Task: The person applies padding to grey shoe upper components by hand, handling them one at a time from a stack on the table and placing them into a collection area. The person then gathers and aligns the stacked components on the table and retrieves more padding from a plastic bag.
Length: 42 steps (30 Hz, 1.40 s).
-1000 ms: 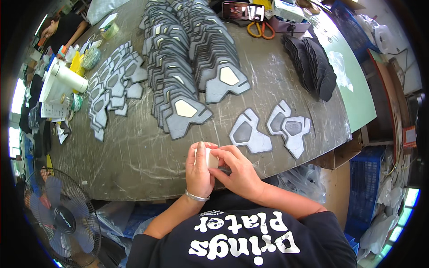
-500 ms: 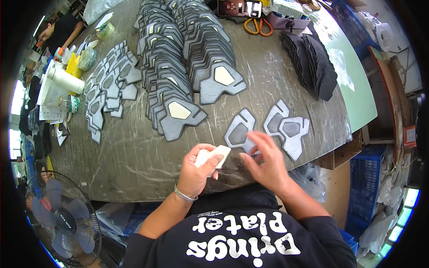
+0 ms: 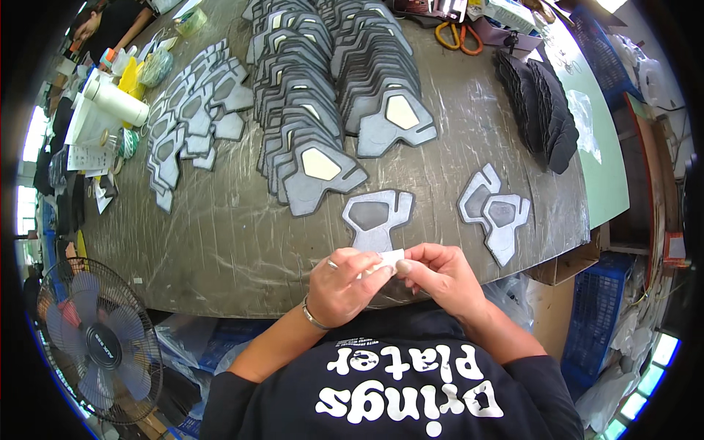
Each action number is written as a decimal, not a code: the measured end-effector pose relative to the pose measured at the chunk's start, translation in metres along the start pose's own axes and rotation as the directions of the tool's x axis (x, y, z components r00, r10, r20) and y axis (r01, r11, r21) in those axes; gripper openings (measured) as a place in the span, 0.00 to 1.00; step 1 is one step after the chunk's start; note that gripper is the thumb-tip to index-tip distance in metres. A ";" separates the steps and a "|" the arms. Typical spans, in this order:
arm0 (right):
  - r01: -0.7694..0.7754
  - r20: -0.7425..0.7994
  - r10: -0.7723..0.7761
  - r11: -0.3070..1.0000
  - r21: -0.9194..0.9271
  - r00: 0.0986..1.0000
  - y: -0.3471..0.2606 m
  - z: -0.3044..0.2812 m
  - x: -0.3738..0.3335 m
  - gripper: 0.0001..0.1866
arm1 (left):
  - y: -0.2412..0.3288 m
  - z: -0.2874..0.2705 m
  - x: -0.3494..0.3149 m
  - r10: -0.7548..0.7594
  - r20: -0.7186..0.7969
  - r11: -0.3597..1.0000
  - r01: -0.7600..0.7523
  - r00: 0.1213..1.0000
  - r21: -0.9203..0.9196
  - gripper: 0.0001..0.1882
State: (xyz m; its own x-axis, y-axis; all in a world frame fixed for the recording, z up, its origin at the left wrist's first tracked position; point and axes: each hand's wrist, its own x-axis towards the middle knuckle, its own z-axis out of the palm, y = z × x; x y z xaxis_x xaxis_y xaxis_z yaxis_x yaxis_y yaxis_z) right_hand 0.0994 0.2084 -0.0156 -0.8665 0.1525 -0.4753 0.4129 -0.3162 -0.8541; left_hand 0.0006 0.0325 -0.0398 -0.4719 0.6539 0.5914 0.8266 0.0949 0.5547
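Observation:
My left hand (image 3: 339, 291) is closed round a small wad of cream-white pieces (image 3: 392, 257), mostly hidden by the fingers. Thumb and fingers of my right hand (image 3: 446, 280) pinch the right edge of the same wad; whether one piece is separated cannot be seen. Just beyond both hands lies a single grey, dark-edged cut piece (image 3: 375, 238) with a dark five-sided patch. Off to the right, two similar grey pieces (image 3: 503, 238) overlap. Farther off, two long overlapping rows of these pieces carry cream patches, as on the nearest patch (image 3: 321, 164) and another patch (image 3: 402, 113).
More grey pieces (image 3: 194, 117) lie fanned at the left, near a white bottle (image 3: 117, 101). Black pads (image 3: 539, 110) are stacked at the right. Orange-handled scissors (image 3: 458, 37) lie at the back. A fan (image 3: 103, 345) stands lower left; another person (image 3: 110, 26) is at the far left.
My right hand has left the grey piece and come to the cream wad in my left hand. That grey piece now sits nearer and turned, apart from the overlapping pair. The view has shifted.

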 end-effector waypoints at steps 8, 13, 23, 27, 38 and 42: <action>0.096 -0.148 -0.108 0.992 -0.082 0.983 0.001 -0.018 0.018 0.09 | -0.018 -0.015 -0.001 -0.229 0.033 0.972 0.227 0.973 0.059 0.14; 0.213 -0.213 -0.259 0.953 -0.217 0.942 -0.008 -0.022 0.054 0.12 | -0.016 -0.014 0.006 -0.447 0.123 0.881 0.411 0.886 0.236 0.12; 0.195 -0.341 -0.252 0.961 -0.195 0.906 0.010 -0.019 0.025 0.08 | 0.008 -0.015 -0.017 -0.352 0.187 0.920 0.302 0.917 0.251 0.15; 0.023 -0.289 -0.041 0.998 -0.064 0.957 0.000 -0.004 0.014 0.08 | -0.001 -0.019 -0.007 -0.310 0.280 0.936 0.239 0.909 0.260 0.18; -0.159 -0.301 0.110 0.977 -0.144 0.947 -0.007 0.008 0.026 0.11 | -0.008 -0.017 -0.014 -0.193 0.367 0.943 0.068 0.910 0.325 0.18; -0.138 -0.320 0.054 0.959 -0.246 0.946 -0.004 0.014 0.029 0.12 | -0.010 -0.016 -0.017 -0.177 0.352 0.948 0.063 0.919 0.312 0.20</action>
State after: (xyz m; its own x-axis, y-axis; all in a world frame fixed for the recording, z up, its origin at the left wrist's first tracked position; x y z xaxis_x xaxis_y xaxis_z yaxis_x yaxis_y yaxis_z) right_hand 0.0692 0.2011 -0.0230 -0.7074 0.4272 -0.5631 0.5846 -0.0941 -0.8059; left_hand -0.0040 0.0085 -0.0465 -0.4722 0.8483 0.2398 0.8497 0.3655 0.3800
